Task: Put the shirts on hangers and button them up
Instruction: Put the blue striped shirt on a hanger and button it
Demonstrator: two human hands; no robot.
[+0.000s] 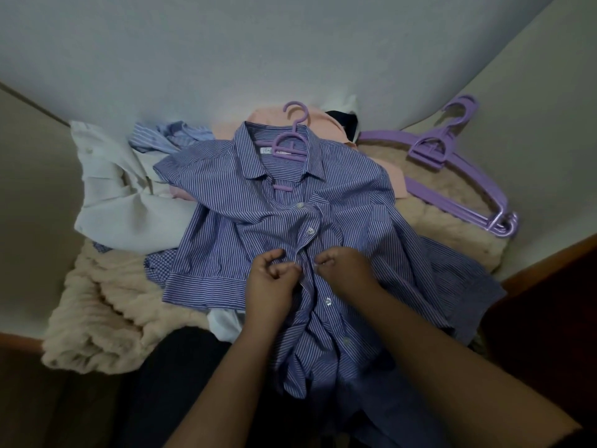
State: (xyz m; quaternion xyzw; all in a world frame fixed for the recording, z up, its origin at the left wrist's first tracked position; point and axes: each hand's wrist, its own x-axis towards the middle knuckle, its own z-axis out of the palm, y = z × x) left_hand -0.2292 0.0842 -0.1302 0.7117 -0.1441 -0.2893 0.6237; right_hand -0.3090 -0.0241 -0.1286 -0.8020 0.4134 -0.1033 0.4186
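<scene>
A blue-and-white striped shirt (352,205) lies face up in the middle, collar away from me, on a purple hanger (289,142) whose hook sticks out past the collar. Two upper buttons look fastened. My left hand (271,281) pinches the left edge of the placket just below them. My right hand (345,268) pinches the right edge at the same height. Lower buttons show further down the open front.
A stack of spare purple hangers (458,169) lies at the right. A white shirt (116,195), a light blue striped shirt (164,134) and a pink garment (271,119) are piled behind and to the left. All rest on a cream fluffy blanket (97,318).
</scene>
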